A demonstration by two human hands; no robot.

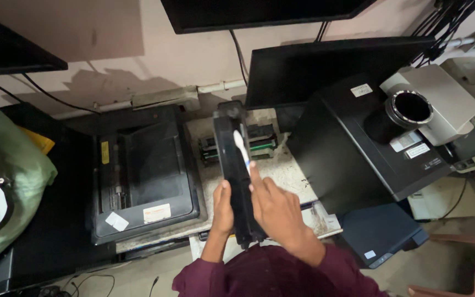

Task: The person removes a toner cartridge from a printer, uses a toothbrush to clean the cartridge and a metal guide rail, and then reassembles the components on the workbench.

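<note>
Hands at work over a crowded desk [287, 170]: the left hand [222, 209] grips the near left edge of a long black cartridge [236, 170], held on end so it runs away from the person, while the right hand [276, 212] is closed around a white-and-blue toothbrush [241, 147] whose head lies against the cartridge's upper face. The cartridge stands over the middle of the desk, a pale, scuffed and stained top. Left of it sits a black printer [144, 176] with its lid open and stickers along its near edge. Just behind the cartridge lies a small green-and-black part [265, 142]. To the right, a large black box [358, 154] rests tilted on the desk, and beyond it a grey device [432, 102] with a round lens opening. A dark monitor [314, 69] leans against the pale wall [83, 55] at the far side, with cables hanging down it and a conduit running along its base. At far left, a green bag [17, 176] holds a part with a fan. A brown plastic chair [468, 264] shows at near right, on a bare floor.
</note>
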